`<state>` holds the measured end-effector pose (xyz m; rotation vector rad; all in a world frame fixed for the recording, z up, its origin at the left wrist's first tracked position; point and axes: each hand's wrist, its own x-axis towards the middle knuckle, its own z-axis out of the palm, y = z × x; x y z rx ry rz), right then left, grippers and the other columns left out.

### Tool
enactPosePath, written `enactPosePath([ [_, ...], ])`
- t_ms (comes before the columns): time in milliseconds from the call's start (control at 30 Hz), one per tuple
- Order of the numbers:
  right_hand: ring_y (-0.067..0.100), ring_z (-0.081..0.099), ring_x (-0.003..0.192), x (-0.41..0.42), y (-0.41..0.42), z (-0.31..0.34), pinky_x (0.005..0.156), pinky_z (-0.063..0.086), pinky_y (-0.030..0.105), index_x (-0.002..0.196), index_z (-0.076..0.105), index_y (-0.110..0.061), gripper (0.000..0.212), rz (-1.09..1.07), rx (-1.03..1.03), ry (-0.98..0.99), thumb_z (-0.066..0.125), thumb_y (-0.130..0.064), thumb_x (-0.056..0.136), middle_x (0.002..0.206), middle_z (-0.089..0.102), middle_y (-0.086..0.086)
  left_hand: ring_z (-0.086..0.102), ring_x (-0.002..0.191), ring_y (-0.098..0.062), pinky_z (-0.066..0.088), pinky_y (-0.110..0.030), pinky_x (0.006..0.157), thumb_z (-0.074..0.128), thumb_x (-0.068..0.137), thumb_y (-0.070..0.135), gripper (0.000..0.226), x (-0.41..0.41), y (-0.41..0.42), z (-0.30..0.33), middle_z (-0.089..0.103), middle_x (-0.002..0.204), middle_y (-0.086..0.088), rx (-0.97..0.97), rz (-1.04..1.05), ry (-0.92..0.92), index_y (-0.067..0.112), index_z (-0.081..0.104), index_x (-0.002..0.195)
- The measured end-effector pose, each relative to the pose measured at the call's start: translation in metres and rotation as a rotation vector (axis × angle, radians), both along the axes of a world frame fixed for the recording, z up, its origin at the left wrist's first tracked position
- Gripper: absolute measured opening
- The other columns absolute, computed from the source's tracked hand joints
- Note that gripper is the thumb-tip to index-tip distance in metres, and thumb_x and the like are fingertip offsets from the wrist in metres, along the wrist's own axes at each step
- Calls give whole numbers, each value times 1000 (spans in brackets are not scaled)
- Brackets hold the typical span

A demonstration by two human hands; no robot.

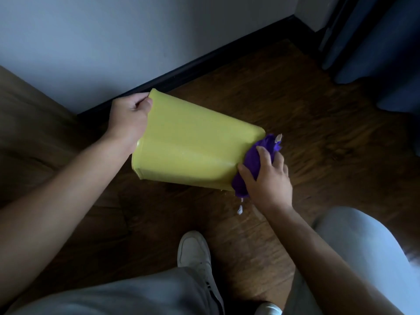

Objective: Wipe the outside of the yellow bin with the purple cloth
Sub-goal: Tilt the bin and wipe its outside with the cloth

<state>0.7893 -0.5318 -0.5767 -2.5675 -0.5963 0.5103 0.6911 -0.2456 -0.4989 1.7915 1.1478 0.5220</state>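
Two bare hands work on the yellow bin (pixel 193 142), which is tipped on its side above the wooden floor (pixel 318 110), its open rim toward the wall (pixel 91 42) and its base pointing away from it. The left hand (pixel 129 117) grips the bin's rim, fingers curled tight over the edge. The right hand (pixel 268 178) presses the bunched purple cloth (pixel 254 164) against the bin's base corner, fingers spread across the cloth. A white shoe (pixel 195 251) rests on the floor just below the bin.
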Motion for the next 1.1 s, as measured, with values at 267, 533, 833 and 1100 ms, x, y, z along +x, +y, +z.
enactPosePath([
  [267, 36, 59, 116, -13, -8, -8, 77, 54, 44, 139, 45, -29, 60, -86, -14, -85, 65, -57, 89, 142, 44, 11, 65, 80, 6, 53, -16, 77, 55, 105, 15, 28, 4, -3, 1, 68, 92, 18, -30, 38, -20, 15, 69, 129],
  [533, 31, 67, 99, -54, 21, 0, 70, 57, 40, 134, 53, -34, 54, 169, 148, -63, 64, -59, 88, 127, 56, 2, 66, 73, -6, 56, -22, 77, 54, 104, 11, 20, 16, -19, 4, 71, 86, 4, -63, 64, -68, 19, 72, 104],
  [833, 35, 51, 130, 32, 1, -12, 97, 52, 54, 145, 41, -32, 54, -308, 327, -104, 57, -46, 95, 152, 41, 8, 66, 81, -6, 55, -25, 83, 52, 105, 16, 19, 8, -25, -1, 71, 89, 9, -102, 107, -79, 21, 69, 102],
  [1100, 31, 55, 118, 20, 30, -13, 86, 54, 41, 135, 59, -28, 46, -163, 303, -206, 60, -40, 91, 146, 48, 8, 67, 121, -24, 49, -50, 110, 50, 96, 50, 51, 7, -39, -6, 71, 130, -4, -427, 155, -113, 17, 65, 132],
])
